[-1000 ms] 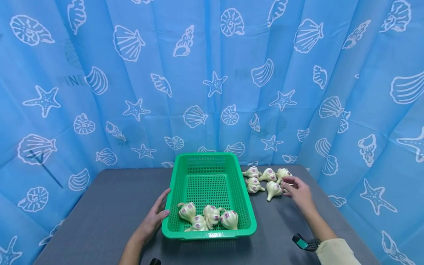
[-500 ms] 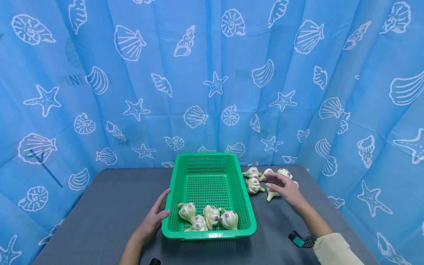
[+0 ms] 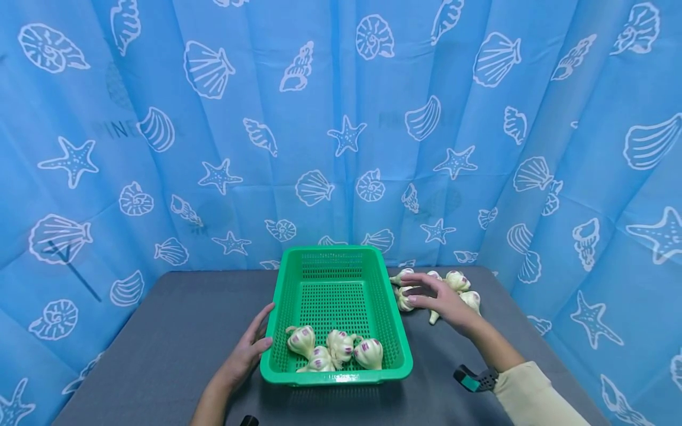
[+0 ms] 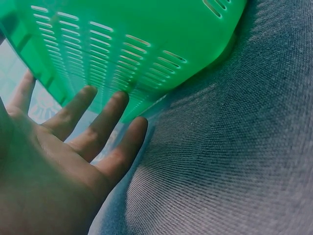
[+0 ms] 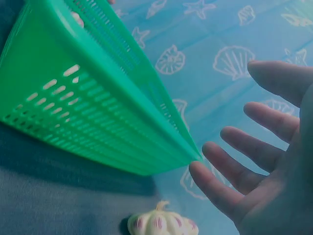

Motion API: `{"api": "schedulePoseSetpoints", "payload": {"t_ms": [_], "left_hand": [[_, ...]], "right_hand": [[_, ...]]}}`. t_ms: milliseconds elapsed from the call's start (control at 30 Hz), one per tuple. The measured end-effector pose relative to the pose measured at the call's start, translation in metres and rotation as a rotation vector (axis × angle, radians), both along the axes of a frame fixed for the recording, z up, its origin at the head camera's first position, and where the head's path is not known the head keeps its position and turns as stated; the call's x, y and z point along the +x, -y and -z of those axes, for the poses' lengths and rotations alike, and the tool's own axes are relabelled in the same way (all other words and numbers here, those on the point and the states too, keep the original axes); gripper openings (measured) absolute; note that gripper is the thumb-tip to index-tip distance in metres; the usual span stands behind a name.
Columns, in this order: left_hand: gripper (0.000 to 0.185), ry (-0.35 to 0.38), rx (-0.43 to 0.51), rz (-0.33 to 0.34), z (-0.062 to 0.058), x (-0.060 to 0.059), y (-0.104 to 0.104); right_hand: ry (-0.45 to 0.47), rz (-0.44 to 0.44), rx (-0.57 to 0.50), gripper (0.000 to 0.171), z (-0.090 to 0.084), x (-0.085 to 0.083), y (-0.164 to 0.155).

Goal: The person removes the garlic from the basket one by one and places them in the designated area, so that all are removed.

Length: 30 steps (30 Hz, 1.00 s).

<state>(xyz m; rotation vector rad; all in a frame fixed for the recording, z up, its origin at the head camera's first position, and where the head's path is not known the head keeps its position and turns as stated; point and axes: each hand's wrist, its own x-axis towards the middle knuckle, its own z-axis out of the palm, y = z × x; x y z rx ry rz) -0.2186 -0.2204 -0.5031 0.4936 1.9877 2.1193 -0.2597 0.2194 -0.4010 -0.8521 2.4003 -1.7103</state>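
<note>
A green plastic basket (image 3: 335, 377) with slotted walls stands on the grey table. Several white garlic bulbs with purple marks lie at its near end, among them a garlic bulb (image 3: 369, 354) in the near right corner. My left hand (image 3: 242, 355) rests against the basket's left side; in the left wrist view its fingers (image 4: 105, 122) are spread along the slotted wall. To the right of the basket my right hand (image 3: 442, 302) hovers with loosely extended fingers and holds nothing. It overlaps a group of garlic bulbs, partly hiding the garlic bulb (image 3: 404, 300) nearest the basket.
Other bulbs of the group, such as the far right garlic bulb (image 3: 457, 280), lie near the table's back right corner. A blue curtain (image 3: 341, 148) with white shell prints hangs behind and beside the grey table (image 3: 186, 337). A black strap (image 3: 474, 380) sits at my right wrist.
My right hand has moved left across the garlic bulbs toward the basket, uncovering the bulbs at the right. The left hand and the basket have stayed in place.
</note>
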Motion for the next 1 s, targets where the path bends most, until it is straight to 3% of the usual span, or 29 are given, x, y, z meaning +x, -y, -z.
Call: {"api": "schedulePoseSetpoints", "payload": {"t_ms": [233,700,1000], "left_hand": [[0.067,0.007,0.003,0.004,0.0,0.0,0.0],[0.067,-0.01,0.015,-0.003,0.0,0.001,0.0],[0.066,0.004,0.004,-0.016,0.0,0.001,0.0]], "right_hand": [[0.046,-0.098,0.012,0.048,-0.008,-0.005,0.008],[0.135,-0.277,0.177,0.054,-0.025,-0.022,0.04],[0.308,-0.376,0.234,0.059,-0.033,-0.034,0.062]]}}
